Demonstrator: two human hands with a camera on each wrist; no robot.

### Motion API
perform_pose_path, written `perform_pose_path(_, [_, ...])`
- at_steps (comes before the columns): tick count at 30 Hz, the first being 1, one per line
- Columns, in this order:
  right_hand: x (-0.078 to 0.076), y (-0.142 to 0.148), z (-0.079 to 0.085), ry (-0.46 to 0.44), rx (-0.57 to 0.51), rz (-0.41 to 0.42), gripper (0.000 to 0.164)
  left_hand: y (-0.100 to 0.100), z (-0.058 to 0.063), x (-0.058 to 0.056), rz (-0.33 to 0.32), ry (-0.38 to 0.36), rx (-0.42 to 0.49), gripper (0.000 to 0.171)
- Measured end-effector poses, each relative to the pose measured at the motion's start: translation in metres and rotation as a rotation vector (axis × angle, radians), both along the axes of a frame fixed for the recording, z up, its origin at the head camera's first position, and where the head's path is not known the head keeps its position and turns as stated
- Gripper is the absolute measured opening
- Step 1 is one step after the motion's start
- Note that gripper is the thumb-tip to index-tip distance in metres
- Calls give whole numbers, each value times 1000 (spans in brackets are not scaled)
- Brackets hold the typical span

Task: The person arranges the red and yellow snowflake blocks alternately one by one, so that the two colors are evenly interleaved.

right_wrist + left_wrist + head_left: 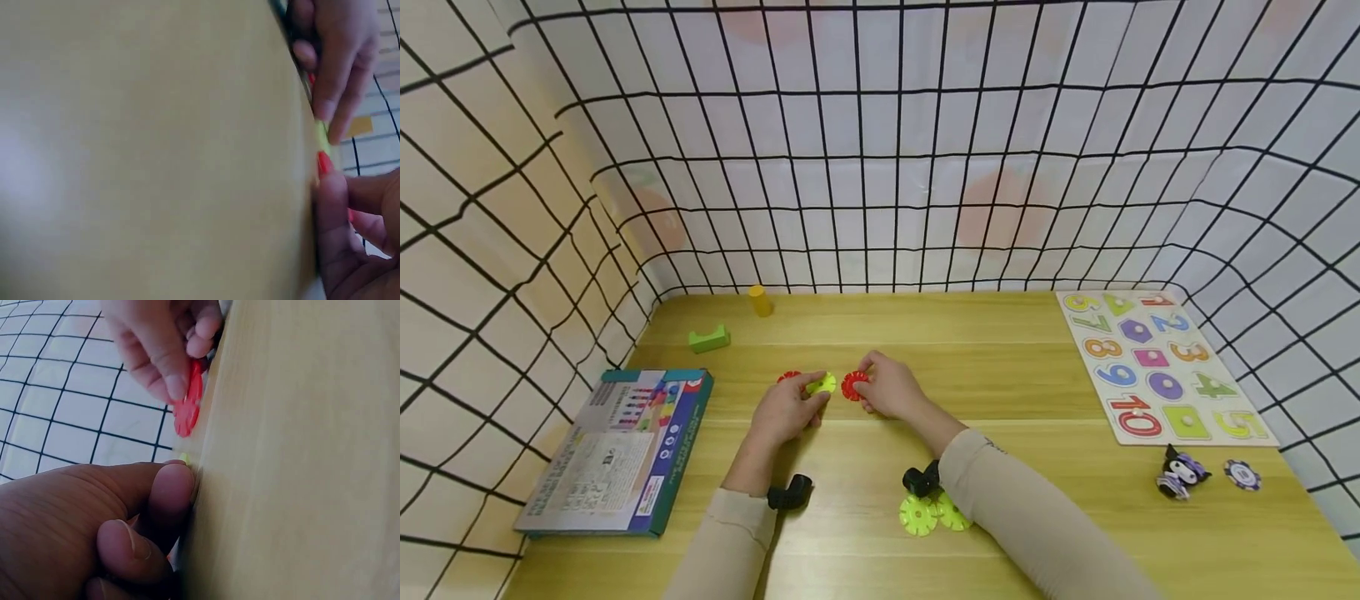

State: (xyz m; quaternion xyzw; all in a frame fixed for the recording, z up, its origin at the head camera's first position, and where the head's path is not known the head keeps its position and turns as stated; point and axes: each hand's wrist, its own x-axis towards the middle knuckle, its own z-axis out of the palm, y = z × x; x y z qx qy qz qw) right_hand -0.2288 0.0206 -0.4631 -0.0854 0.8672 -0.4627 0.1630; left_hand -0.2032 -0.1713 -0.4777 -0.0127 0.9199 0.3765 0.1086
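Over the middle of the wooden table, my left hand (781, 410) pinches a yellow-green notched plastic disc (827, 383) between thumb and fingers. Just left of it, partly hidden behind those fingers, is a red notched disc (788, 377). My right hand (891, 388) grips another red notched disc (852, 386) by its right side. A small gap separates this disc from the yellow-green one in the head view. In the left wrist view the gripped red disc (186, 419) stands on edge, tilted, while only a sliver of the yellow-green disc (184, 457) shows beyond my left fingers.
Two yellow-green discs (918, 515) lie near my right sleeve. A boxed toy set (602, 454) is at left, with a green block (710, 339) and yellow cylinder (761, 302) behind. A number board (1165, 367), small figurine (1182, 473) and chip (1243, 475) lie right. Black mesh (880, 158) surrounds the table.
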Motion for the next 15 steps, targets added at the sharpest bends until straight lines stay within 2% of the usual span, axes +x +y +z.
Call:
perform_pose_path(6, [-16,-6,-2,-28,88,34,22,1,0,0,1,2,-2,44])
perform_pose_path(11, [-18,-7,2,-37,196,40,24,1,0,0,-12,8,-9,43])
perform_pose_path(15, [-18,-7,3,-39,205,36,24,2,-1,0,-8,11,-18,43])
